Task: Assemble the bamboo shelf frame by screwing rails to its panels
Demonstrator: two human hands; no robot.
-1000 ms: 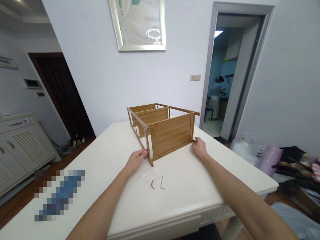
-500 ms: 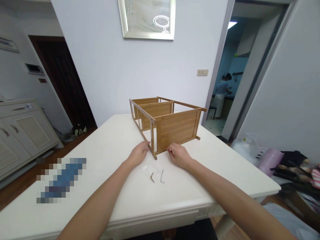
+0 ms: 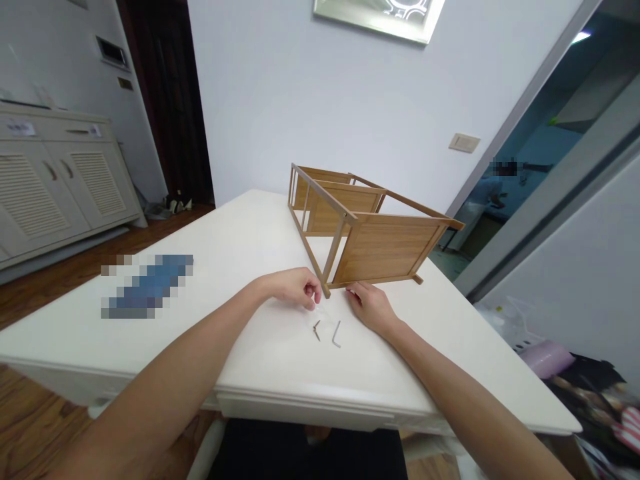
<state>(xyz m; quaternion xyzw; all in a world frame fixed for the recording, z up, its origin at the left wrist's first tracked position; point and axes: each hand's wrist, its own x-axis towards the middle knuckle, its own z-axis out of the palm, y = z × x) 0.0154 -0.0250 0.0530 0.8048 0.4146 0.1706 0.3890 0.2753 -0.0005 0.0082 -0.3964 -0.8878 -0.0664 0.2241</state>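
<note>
A wooden shelf rack (image 3: pixel 393 250) lies on its side on the white table (image 3: pixel 280 363). My left hand (image 3: pixel 295 288) is just left of its near leg end, fingers loosely curled, with a gap between thumb and forefinger and nothing visible between them. My right hand (image 3: pixel 371 307) rests on the table, its bent fingers on the lower edge of the rack's near panel; the fingertips are partly hidden. In front of the hands lie a few small screws (image 3: pixel 317 331) and an L-shaped hex key (image 3: pixel 336 335). A clear plastic bag (image 3: pixel 327 313) lies just behind the screws.
A pixelated blue patch (image 3: pixel 153 287) covers something on the table's left. The wall (image 3: pixel 320 100) rises behind the rack. A white cabinet (image 3: pixel 65 173) stands far left. Right of the table are a pink roll (image 3: pixel 547 359) and piled items. A person (image 3: pixel 493 190) stands beyond the doorway.
My left hand has come off the rack's leg and moved toward the bag and screws. My right hand stays at the panel's lower edge. The view has tilted and shifted left.
</note>
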